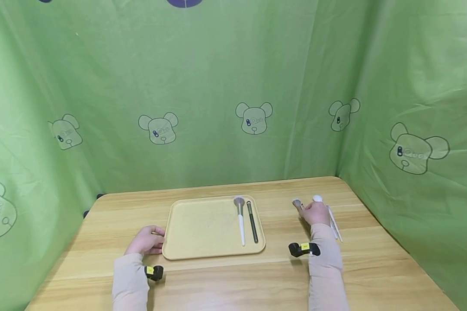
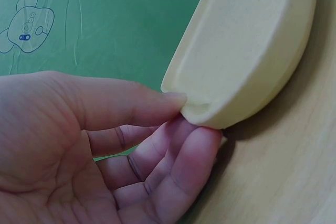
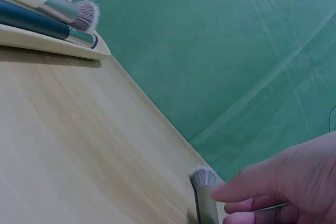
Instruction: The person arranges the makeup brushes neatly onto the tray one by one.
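A pale yellow tray (image 1: 206,226) lies on the table, and my left hand (image 1: 145,240) pinches its left rim. In the left wrist view the thumb is on top of the rim, with fingers curled under the tray (image 2: 247,40). A white-handled makeup brush (image 1: 241,220) and a dark-handled makeup brush (image 1: 253,222) lie side by side on the tray's right part. Right of the tray, my right hand (image 1: 317,213) pinches a makeup brush (image 3: 203,179) near its metal collar; its handle is mostly hidden. Beside that hand are slim white handles (image 1: 336,224) and a white round end (image 1: 317,198).
The wooden table (image 1: 225,285) is bordered by green curtains (image 1: 218,160) with bear-head prints at the back and both sides. A black wrist camera (image 1: 153,272) is worn on the left arm and another wrist camera (image 1: 304,249) on the right.
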`<state>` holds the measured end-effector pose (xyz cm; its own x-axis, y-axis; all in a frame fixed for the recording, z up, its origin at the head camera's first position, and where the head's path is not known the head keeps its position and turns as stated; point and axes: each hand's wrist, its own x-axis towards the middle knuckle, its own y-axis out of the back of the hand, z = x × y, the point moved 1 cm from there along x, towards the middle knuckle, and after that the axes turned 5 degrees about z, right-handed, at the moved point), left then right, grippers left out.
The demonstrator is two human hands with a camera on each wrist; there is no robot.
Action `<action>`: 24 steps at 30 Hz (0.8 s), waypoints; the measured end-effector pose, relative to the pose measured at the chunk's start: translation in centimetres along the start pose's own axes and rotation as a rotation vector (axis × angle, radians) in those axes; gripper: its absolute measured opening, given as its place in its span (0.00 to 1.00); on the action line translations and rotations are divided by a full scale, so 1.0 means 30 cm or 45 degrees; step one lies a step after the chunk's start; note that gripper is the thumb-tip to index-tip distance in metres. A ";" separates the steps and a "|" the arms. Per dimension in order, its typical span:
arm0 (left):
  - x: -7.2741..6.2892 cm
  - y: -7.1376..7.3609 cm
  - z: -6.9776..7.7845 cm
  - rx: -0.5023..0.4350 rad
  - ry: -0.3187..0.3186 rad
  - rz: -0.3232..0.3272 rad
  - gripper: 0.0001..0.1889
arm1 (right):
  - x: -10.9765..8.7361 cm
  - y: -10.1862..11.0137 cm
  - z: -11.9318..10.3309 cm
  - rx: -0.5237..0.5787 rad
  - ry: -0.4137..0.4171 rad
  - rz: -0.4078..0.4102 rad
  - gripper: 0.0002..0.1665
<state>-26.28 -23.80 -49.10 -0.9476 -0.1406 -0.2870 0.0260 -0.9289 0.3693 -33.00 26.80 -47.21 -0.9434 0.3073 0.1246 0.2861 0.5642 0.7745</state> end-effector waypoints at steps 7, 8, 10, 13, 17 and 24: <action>0.005 0.003 0.001 0.006 -0.017 -0.003 0.14 | -0.009 -0.007 -0.008 -0.009 -0.089 -0.040 0.14; 0.004 0.003 0.001 0.006 -0.017 -0.004 0.14 | -0.011 -0.008 -0.009 -0.027 -0.082 -0.035 0.12; 0.004 0.003 0.002 0.007 -0.019 -0.006 0.14 | -0.014 -0.012 -0.011 -0.059 -0.073 -0.031 0.13; 0.003 0.004 0.003 0.007 -0.013 -0.001 0.14 | -0.017 -0.019 -0.011 -0.121 -0.052 -0.022 0.24; 0.001 0.004 0.004 0.008 -0.015 0.000 0.14 | -0.017 -0.025 -0.012 -0.156 -0.037 -0.004 0.27; -0.001 0.005 0.005 0.011 -0.009 -0.006 0.14 | -0.008 -0.030 -0.014 -0.157 -0.027 -0.008 0.14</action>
<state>-26.30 -23.87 -48.90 -0.9499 -0.1337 -0.2825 0.0187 -0.9266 0.3756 -33.09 25.89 -47.66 -0.9408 0.3213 0.1076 0.2566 0.4682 0.8455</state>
